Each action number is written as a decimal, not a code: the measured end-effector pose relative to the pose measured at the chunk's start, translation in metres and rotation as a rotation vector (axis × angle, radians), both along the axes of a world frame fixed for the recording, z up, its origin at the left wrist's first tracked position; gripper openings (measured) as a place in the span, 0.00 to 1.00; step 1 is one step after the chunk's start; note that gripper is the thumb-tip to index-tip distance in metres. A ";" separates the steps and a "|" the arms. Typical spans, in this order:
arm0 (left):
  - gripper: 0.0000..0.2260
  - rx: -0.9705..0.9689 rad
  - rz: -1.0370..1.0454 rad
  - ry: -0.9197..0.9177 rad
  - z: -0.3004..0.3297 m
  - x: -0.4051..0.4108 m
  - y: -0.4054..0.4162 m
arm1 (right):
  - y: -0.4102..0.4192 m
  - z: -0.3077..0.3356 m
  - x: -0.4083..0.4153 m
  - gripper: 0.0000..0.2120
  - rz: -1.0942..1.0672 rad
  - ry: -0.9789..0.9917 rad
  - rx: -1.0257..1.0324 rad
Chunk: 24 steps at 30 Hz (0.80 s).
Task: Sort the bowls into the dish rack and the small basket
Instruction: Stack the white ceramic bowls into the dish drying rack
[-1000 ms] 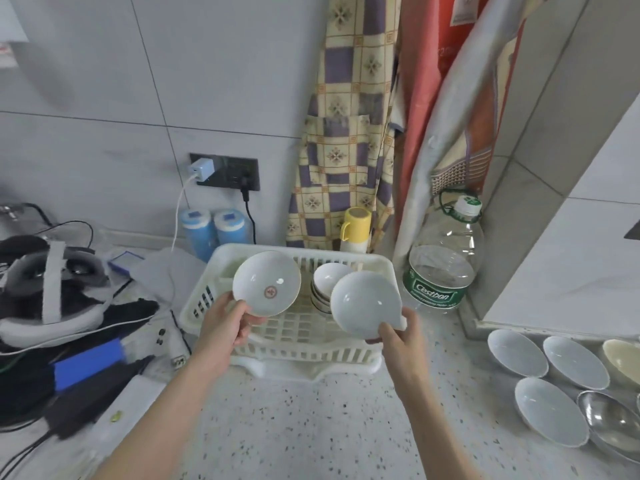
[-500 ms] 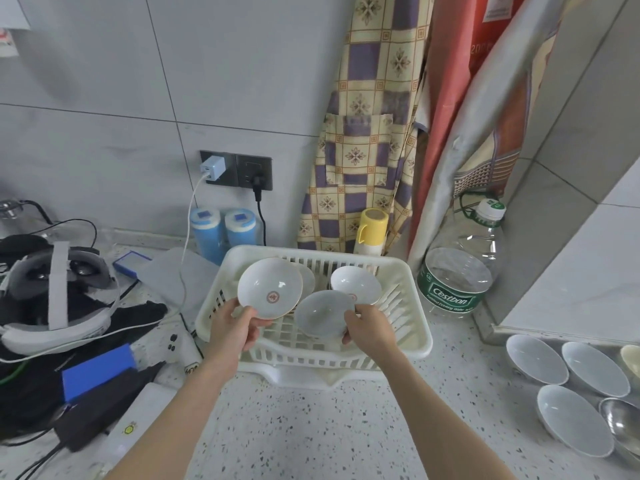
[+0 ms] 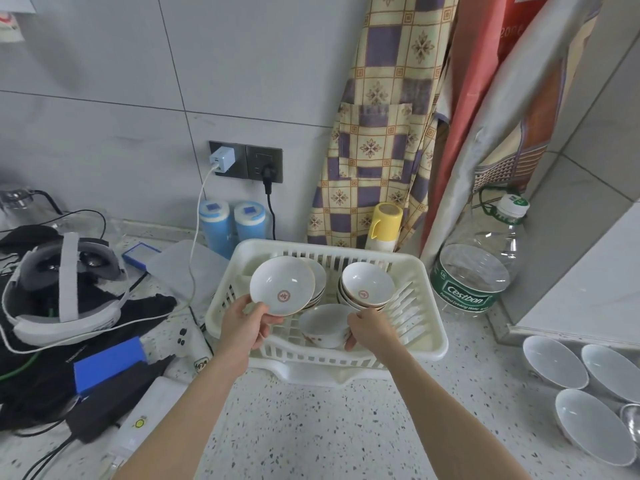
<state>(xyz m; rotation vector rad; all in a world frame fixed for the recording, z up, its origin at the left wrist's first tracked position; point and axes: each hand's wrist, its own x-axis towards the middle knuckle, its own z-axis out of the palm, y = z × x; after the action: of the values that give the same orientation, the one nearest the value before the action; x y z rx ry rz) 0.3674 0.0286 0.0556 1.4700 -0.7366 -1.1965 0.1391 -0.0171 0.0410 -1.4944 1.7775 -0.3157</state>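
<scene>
Left hand grips a tilted red-marked bowl by its rim above the dish rack, while beside it the right hand holds an upturned bowl on the rack floor.

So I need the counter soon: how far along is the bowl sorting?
Partly done: stacked bowls sit in the white plastic dish rack. Left hand holds a red-marked bowl; right hand sets another down. Three white bowls wait.
</scene>
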 end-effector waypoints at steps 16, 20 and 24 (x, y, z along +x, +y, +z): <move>0.14 0.061 -0.050 -0.045 0.003 0.001 -0.002 | -0.010 -0.021 0.004 0.21 0.244 0.280 0.111; 0.14 0.075 -0.063 -0.048 0.006 0.000 -0.001 | -0.010 -0.023 0.004 0.21 0.245 0.404 0.093; 0.15 0.096 -0.069 -0.052 0.009 0.000 -0.001 | -0.007 -0.025 0.005 0.22 0.214 0.488 0.049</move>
<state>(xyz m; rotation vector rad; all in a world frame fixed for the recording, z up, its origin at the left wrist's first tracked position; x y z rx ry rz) 0.3672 0.0276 0.0644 1.5711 -0.7802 -1.2645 0.1441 -0.0246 0.0161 -1.8153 1.9454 0.2193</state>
